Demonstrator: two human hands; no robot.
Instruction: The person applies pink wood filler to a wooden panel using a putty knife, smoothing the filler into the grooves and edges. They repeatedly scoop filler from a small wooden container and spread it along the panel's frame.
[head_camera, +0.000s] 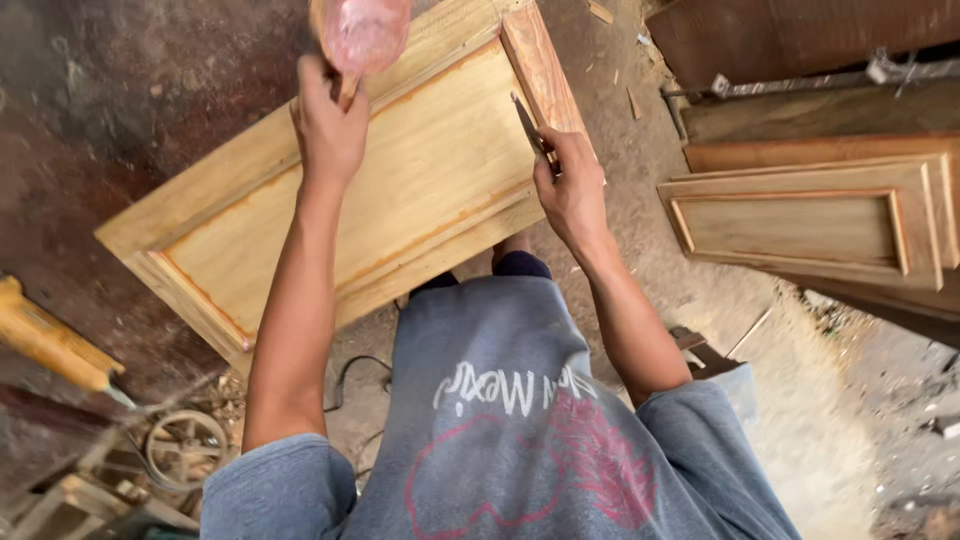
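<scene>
Left hand (330, 125) closed around a wooden-handled mallet with pinkish translucent head (362, 35), right hand (572, 185) clamped on a slim metal chisel (527, 125) at the right groove of the pale raised-panel wooden door (400, 180) lying centre on the floor; a glancing blow could likely gouge the panel.

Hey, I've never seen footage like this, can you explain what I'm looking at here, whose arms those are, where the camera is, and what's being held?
There is no machine here: a person wears a camera on the head, so the single picture looks down over their own grey shirt and two bare arms. The left hand grips a wooden handle topped by a blurred pinkish thing, perhaps a mallet. The right hand holds a thin pointed tool against a pale wooden panel door, which stands tilted on the dusty floor. More panel doors lie to the right, and a yellow tool lies at the left.
</scene>
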